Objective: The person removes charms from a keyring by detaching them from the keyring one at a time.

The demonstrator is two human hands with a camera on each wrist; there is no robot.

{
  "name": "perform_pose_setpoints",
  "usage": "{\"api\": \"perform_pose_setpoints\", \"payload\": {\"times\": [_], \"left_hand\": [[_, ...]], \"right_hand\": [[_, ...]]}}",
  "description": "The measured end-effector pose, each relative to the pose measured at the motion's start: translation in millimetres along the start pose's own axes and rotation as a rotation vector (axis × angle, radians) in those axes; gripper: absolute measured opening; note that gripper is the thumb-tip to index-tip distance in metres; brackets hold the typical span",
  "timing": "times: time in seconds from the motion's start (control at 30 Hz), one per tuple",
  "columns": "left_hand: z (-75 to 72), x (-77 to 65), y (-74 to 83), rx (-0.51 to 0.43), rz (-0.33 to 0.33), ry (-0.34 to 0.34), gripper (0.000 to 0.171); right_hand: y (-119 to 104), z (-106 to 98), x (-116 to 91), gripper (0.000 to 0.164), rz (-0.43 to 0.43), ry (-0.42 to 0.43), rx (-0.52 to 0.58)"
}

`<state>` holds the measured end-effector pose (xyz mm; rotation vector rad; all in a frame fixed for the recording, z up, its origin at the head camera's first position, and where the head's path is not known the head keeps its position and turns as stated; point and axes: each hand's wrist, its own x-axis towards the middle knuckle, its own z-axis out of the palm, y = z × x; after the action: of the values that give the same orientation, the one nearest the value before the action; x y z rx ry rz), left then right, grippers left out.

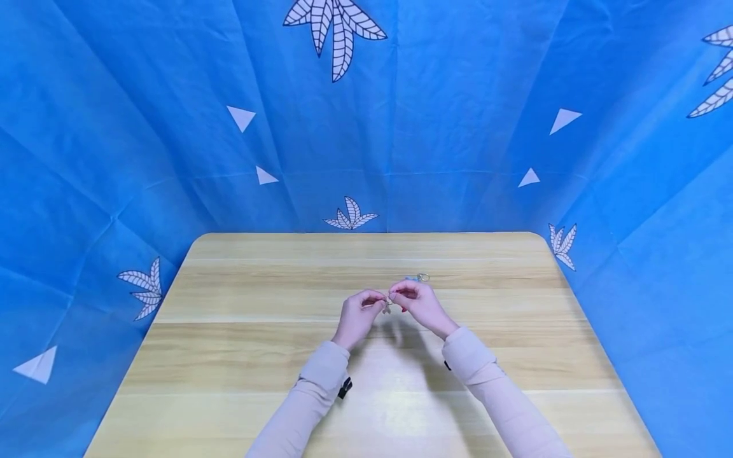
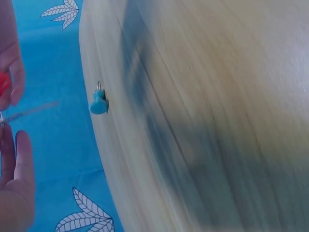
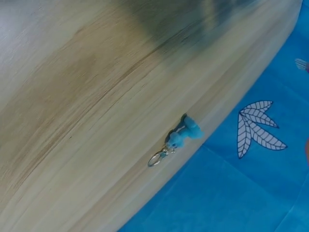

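Over the middle of the table, my left hand (image 1: 357, 318) and right hand (image 1: 420, 306) meet almost fingertip to fingertip. Thumb and fingers of the left pinch a small metal key (image 1: 387, 310), whose thin blade (image 2: 36, 111) juts out blurred in the left wrist view. A small red keychain (image 1: 404, 310) shows under my right hand, which pinches at its ring; its red body (image 2: 4, 83) appears at the left wrist view's edge. The fingers mostly hide where the pieces meet.
A light-blue figure keychain (image 3: 186, 131) with a metal ring (image 3: 155, 158) lies near the far edge of the wooden table (image 1: 240, 356), just beyond my right hand. Blue cloth (image 1: 458, 127) with white leaf prints hangs around the back and sides.
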<state>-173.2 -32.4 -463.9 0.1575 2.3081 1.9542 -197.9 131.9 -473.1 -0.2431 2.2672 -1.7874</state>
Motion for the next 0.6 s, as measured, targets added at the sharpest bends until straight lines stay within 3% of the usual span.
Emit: {"api": "perform_pose_setpoints", "payload": {"times": [0.1,0.37,0.53,0.6], "left_hand": [[-2.6,0.0,2.4,0.007,0.019,0.031,0.014],[-6.1,3.2,1.3,0.055,0.175,0.142,0.012],[-7.7,13.0,-24.5,0.08,0.238,0.184,0.01],[-8.1,13.3,-26.8,0.097,0.265,0.189,0.009]], "right_hand": [[0.8,-2.2,-0.9,0.022,0.011,0.003,-0.003],[-9.3,-3.2,2.1,0.028,0.03,-0.043,-0.067],[-6.0,-1.7,5.9,0.022,0.028,-0.044,-0.12],[-5.3,-1.3,6.6,0.02,0.016,-0.04,-0.149]]}}
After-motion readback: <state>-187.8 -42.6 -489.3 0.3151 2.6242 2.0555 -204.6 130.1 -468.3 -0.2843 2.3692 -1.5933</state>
